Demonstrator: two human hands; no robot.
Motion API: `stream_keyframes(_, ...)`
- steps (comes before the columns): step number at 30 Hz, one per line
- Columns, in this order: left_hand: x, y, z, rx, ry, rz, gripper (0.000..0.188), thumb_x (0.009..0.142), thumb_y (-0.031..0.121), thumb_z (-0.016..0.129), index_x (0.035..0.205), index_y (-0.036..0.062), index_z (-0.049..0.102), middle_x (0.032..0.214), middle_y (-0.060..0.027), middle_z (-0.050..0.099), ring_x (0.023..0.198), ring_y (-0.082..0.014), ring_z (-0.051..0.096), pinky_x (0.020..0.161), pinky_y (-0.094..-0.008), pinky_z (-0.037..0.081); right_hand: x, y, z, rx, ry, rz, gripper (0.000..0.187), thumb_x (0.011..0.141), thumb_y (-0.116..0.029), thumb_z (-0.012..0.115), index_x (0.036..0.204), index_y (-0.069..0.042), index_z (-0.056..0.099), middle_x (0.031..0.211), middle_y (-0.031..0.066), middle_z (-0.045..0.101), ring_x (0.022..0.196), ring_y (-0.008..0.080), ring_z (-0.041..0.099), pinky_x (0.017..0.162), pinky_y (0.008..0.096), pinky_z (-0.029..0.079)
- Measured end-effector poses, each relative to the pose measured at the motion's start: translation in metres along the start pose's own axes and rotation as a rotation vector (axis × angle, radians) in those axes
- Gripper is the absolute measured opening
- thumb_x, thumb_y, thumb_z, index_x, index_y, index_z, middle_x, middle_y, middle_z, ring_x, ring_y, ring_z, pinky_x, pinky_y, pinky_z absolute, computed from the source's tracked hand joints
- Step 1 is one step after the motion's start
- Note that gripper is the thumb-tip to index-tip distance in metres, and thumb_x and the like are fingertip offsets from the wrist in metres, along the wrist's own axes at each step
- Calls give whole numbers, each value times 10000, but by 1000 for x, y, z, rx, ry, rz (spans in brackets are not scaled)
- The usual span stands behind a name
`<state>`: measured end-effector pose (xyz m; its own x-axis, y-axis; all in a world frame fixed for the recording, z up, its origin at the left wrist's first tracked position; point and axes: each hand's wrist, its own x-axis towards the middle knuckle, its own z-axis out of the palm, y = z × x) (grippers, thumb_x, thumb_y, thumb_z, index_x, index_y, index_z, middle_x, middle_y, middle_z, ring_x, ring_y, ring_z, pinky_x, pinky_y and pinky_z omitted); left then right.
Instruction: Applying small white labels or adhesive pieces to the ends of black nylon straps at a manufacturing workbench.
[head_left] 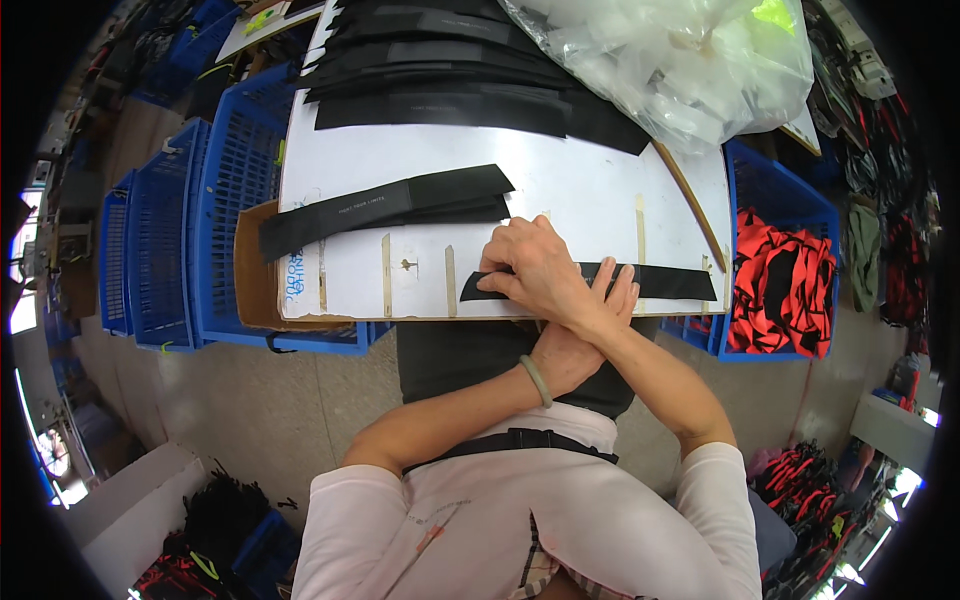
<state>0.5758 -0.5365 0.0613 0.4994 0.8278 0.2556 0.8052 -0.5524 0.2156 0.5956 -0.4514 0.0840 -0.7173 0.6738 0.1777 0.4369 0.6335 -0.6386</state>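
My forearms cross at the table's near edge. A black fabric strip (672, 281) lies flat along that edge, partly hidden under my hands. My right hand (535, 265) reaches over to the strip's left part, its fingers curled and the thumb against the strip near its left end. Below it passes my left hand (572, 352), with a pale bangle at the wrist. Its fingers are stretched out and rest on the strip's middle. Farther left, a small stack of black strips (385, 203) with pale print overhangs the table's left edge.
On the white tabletop (590, 180), rows of black strips (440, 108) fill the far side. A clear bag of white pieces (690, 70) sits far right, beside a thin wooden stick (690, 205). Blue crates (235, 200) stand left; another crate (780, 180) at right holds red-black pieces (785, 285).
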Motion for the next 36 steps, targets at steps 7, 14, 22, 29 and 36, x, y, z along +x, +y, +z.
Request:
stream_keyframes(7,-3,-4,-1,-131,26,11,569,907,279,437,1403,8,370,1514,-173,300,1418,-361,260,1093,-621,181,1,-7,12,112,150,113,164,667,-189,771,655,-73,656,651,18,566,702,188,495,731,335,329)
stream_keyframes(14,0,-4,0,-30,44,25,568,904,274,442,1405,13,373,1509,-165,321,1411,-360,284,1094,-621,184,2,-6,17,115,204,136,179,657,-207,776,639,-70,663,639,13,579,699,189,498,737,346,330)
stream_keyframes(22,-5,-5,4,19,13,25,562,910,253,434,1418,25,365,1523,-161,300,1418,-364,263,1104,-615,192,5,-11,23,39,263,68,206,643,-253,756,624,-99,620,686,28,585,777,236,547,761,392,379)
stream_keyframes(29,-3,-2,2,-14,-24,29,593,879,244,496,1425,52,368,1491,-153,343,1412,-361,268,1118,-596,155,-1,-11,-1,317,257,175,139,743,-181,730,734,-68,650,746,17,620,769,165,574,769,332,400)
stream_keyframes(36,5,-7,-19,-67,-59,29,591,786,188,666,1330,55,476,1456,-194,363,1382,-416,272,1093,-647,140,-78,19,-69,407,1018,353,46,828,1,647,845,41,632,866,85,621,797,137,574,737,247,454)
